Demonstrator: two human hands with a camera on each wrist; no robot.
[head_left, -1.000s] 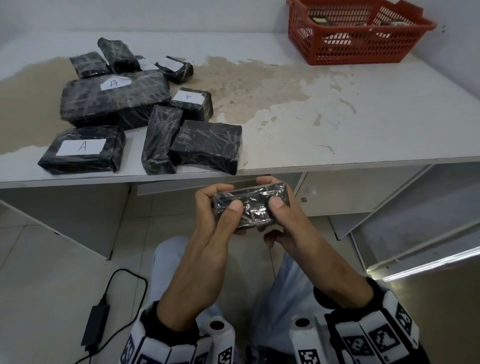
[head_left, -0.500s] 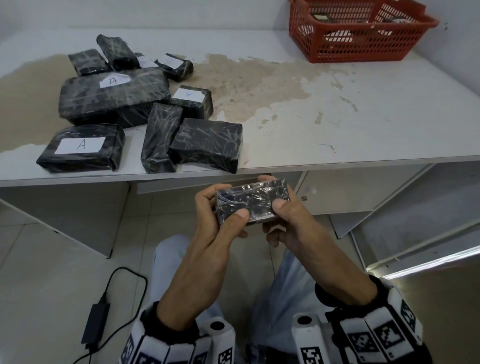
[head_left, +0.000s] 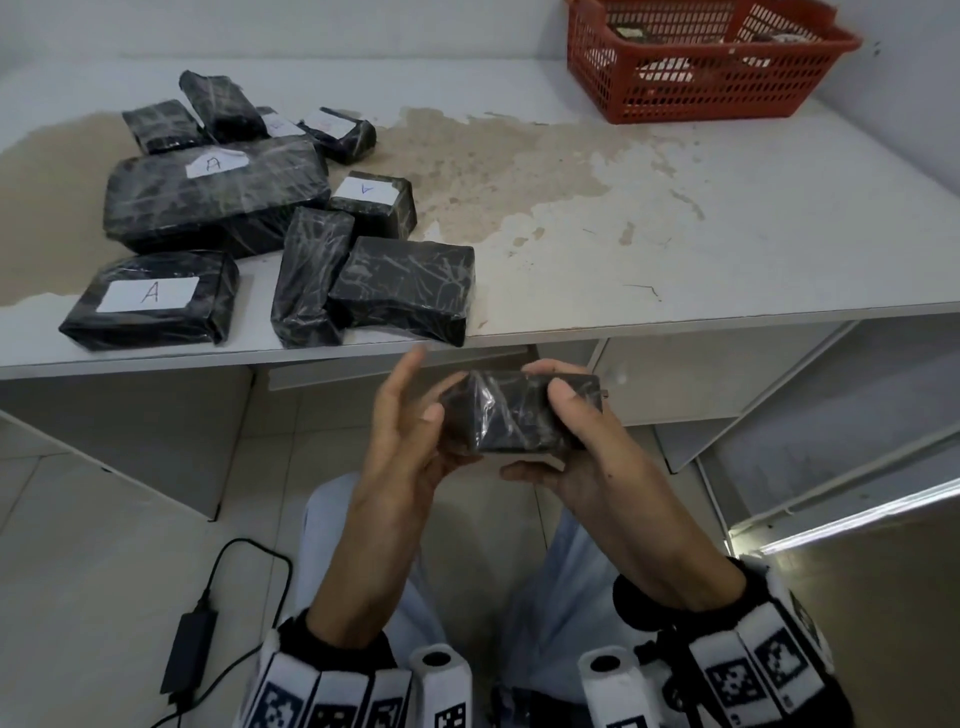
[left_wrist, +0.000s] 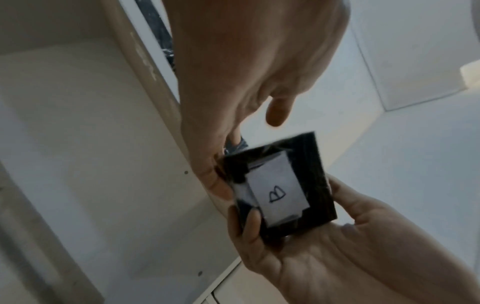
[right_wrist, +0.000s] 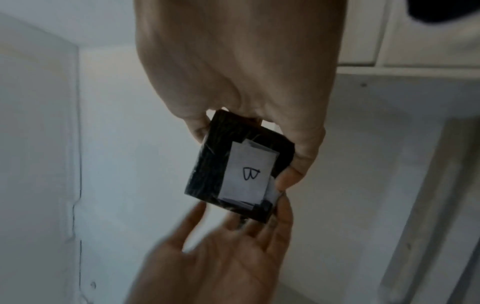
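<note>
The small black packet (head_left: 514, 415) is held in the air in front of the desk (head_left: 727, 234), below its front edge and over the person's lap; its long axis runs left to right between the two hands, roughly along that edge; the right hand (head_left: 587, 441) grips its right end, thumb on top and the other fingers curled beneath; the left hand (head_left: 405, 441) is spread open at the left end, fingers (head_left: 408, 374) straight, and since both wrist views are blurred there it may be brushing the wrap or just off it; the packet's white label (left_wrist: 278, 191), marked B, faces down; on the desk the other wrapped packets (head_left: 218, 197), several marked A, lie to the left, while the red basket (head_left: 701, 78) stands at the far right corner; the right hand is the nearer to the basket and alone has a real hold; the way there likely goes up over the desk edge, then across the bare right half
</note>
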